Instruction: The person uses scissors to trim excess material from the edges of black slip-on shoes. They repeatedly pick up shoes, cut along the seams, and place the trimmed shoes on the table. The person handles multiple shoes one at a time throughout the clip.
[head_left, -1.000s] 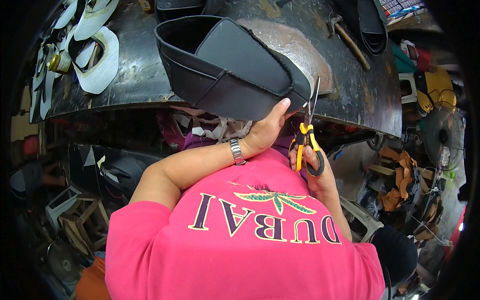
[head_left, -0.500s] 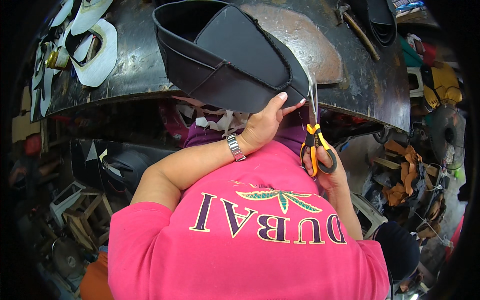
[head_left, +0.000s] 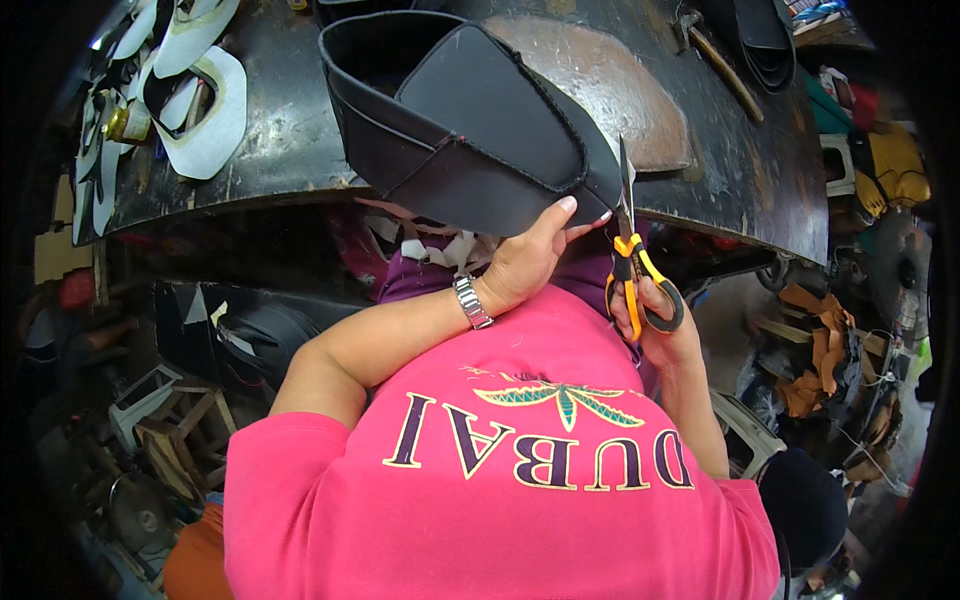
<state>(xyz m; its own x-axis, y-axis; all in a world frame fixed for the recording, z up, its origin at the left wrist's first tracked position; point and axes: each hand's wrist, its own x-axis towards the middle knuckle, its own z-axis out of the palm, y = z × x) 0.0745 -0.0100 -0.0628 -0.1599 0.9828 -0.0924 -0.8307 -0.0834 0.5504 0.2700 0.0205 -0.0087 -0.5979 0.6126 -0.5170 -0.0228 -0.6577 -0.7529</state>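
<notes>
A black leather shoe upper (head_left: pixel 490 110), with a thick stitched seam curving round its front, is held tilted over the near edge of the workbench. My left hand (head_left: pixel 535 250) pinches its lower right edge, thumb on the outer face and the fingers partly hidden beneath. In my right hand (head_left: pixel 655 318) is a pair of scissors (head_left: pixel 627 262) with orange and black handles, fingers through the loops. Their blades point up, close beside the upper's right end; whether they touch the leather I cannot tell.
The dark workbench (head_left: pixel 290 120) carries a flat brown stone slab (head_left: pixel 640 110), a hammer (head_left: pixel 722 68), more black leather pieces (head_left: pixel 760 50) at the far right and pale shoe pieces (head_left: pixel 215 140) by a yellowish jar (head_left: pixel 128 123) at left. A wooden stool (head_left: pixel 185 440) stands lower left.
The scissors have drawn slightly up, and their blades now stand a little apart from the upper's edge. My view has shifted slightly; my left hand keeps its hold on the upper.
</notes>
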